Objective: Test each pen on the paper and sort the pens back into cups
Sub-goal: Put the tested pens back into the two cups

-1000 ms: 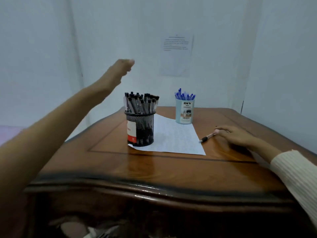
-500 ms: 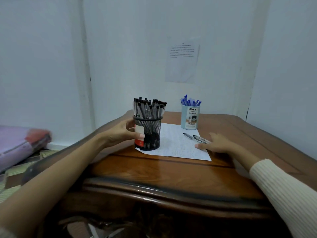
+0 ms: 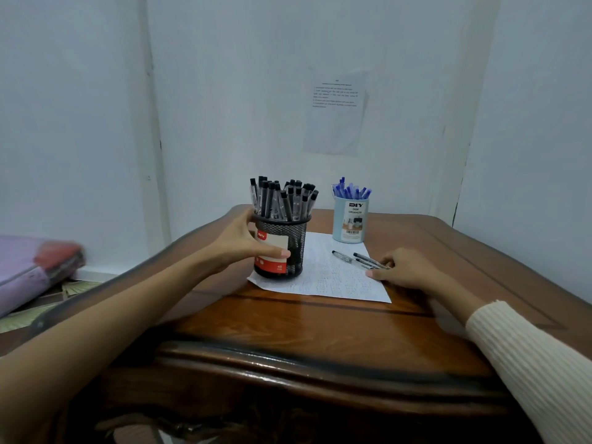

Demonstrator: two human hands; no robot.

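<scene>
Now that my left hand (image 3: 243, 241) has come down to grip the black mesh pen cup (image 3: 298, 241) at 11 o'clock | right hand (image 3: 407, 267) has released its pen, rests slack beside loose black pens (image 3: 362, 259) on the paper (image 3: 330, 280) at 1 o'clock | cup steadied, testing can proceed

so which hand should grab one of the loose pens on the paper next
Right, probably. The right hand rests on the white sheet of paper, fingers right beside the loose black-capped pens. The left hand grips the black mesh pen cup, farther from them.
</scene>
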